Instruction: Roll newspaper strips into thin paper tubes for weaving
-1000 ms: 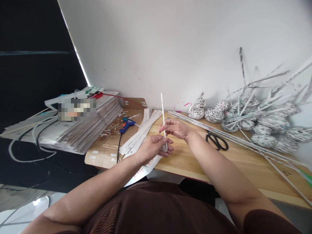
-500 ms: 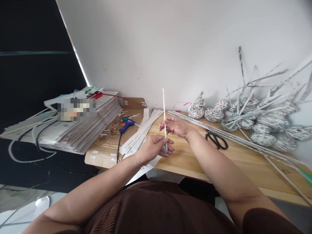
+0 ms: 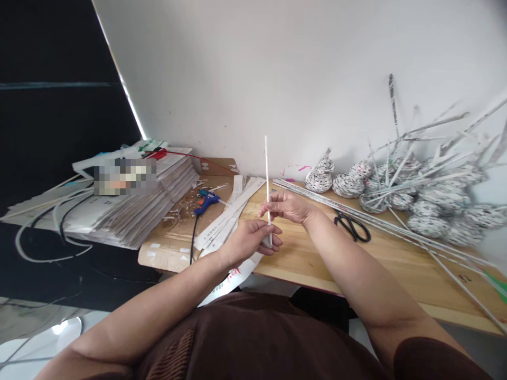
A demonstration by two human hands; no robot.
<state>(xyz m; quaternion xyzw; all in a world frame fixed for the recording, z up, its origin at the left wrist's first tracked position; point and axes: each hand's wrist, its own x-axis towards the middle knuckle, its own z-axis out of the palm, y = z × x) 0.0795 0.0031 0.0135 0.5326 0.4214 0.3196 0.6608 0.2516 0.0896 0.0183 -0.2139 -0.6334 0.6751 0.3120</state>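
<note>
A thin white paper tube (image 3: 266,163) stands nearly upright in front of me. My left hand (image 3: 253,237) pinches its lower end, where a paper strip (image 3: 233,278) hangs down to the left past the table's front edge. Just above, my right hand (image 3: 287,207) grips the tube between thumb and fingers. Flat printed paper strips (image 3: 227,217) lie fanned out on the table left of my hands.
On the left are a tall paper stack (image 3: 158,200) and a blue glue gun (image 3: 206,202) on cardboard (image 3: 164,259). To the right lie black scissors (image 3: 352,227), long paper rods (image 3: 336,205) and several woven paper shapes (image 3: 430,224) with sticks poking out.
The tube's top reaches slightly higher. The paper strip hanging below my left hand has shifted and shows more red print. Both hands have kept nearly the same place.
</note>
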